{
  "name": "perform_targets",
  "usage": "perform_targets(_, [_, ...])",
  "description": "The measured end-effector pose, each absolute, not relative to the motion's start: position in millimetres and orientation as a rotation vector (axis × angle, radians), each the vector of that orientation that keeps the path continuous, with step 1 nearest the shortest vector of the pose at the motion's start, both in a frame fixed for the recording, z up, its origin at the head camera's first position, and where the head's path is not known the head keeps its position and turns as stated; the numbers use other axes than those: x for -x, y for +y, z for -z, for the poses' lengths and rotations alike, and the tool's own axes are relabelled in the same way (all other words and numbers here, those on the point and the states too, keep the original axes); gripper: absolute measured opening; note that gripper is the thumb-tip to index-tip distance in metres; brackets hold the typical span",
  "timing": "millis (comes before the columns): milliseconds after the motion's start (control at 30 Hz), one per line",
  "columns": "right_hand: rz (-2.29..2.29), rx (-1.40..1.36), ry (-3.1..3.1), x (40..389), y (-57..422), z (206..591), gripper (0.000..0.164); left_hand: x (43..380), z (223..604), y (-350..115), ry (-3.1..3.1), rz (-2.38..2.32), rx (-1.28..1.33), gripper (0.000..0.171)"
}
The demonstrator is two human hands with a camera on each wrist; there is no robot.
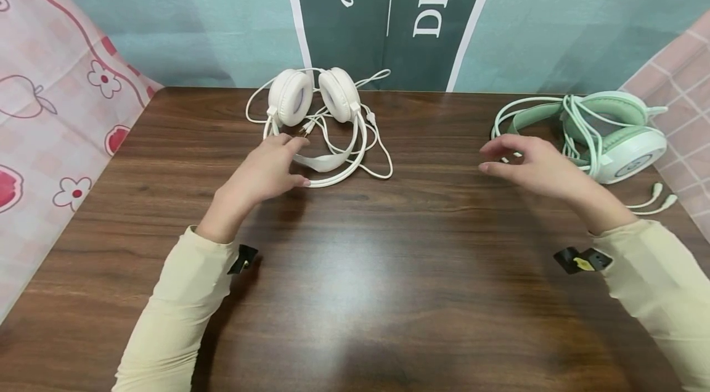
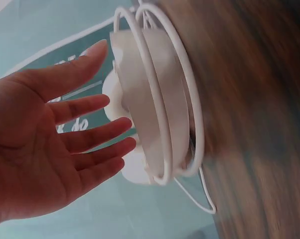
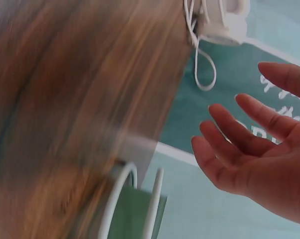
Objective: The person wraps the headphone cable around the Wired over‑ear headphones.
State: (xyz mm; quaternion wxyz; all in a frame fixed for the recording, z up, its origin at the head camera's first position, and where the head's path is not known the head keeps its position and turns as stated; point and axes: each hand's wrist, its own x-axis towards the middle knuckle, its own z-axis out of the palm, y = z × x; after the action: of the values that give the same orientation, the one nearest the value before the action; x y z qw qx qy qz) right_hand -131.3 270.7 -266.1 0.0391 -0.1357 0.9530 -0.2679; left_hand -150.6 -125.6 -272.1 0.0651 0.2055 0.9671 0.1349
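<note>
White wired headphones (image 1: 339, 93) lie near the back of the table, ear cups towards the wall and headband towards the front. At the left side of their headband hovers my left hand (image 1: 265, 167). In the left wrist view, its spread fingers (image 2: 97, 137) point at the white double-tube headband (image 2: 152, 99), with nothing in the palm. To the right, my right hand (image 1: 535, 164) is just left of pale green headphones (image 1: 638, 151), whose cable is wound about them. Its fingers are loosely bent and hold nothing in the right wrist view.
A thin white cable (image 1: 383, 155) loops to the right of the white headphones. Two small white plugs (image 1: 662, 195) lie by the green pair. Behind the brown table (image 1: 355, 293) hangs a blue-green cloth (image 1: 211, 16) with lettering; a pink patterned cloth (image 1: 61, 127) covers the left side.
</note>
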Motion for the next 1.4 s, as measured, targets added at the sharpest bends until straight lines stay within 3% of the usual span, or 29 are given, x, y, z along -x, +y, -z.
perform_targets(500, [0.891, 0.647, 2.685, 124.2, 243.6, 283.3, 0.023, 159.8, 289.2, -88.8, 2.848, -0.080, -0.806, 0.060])
perform_targets(733, [0.955, 0.709, 2.587, 120.3, 236.2, 286.5, 0.020, 163.0, 294.6, -86.1, 2.861, -0.041, -0.795, 0.054])
perform_targets(1033, [0.973, 0.794, 2.528, 118.0, 232.3, 291.3, 0.017, 167.6, 298.6, -85.5, 2.825, -0.056, -0.771, 0.060])
perform_targets(1400, [0.942, 0.825, 2.511, 115.3, 230.6, 293.5, 0.017, 166.1, 299.3, -85.1, 2.839, -0.007, -0.802, 0.048])
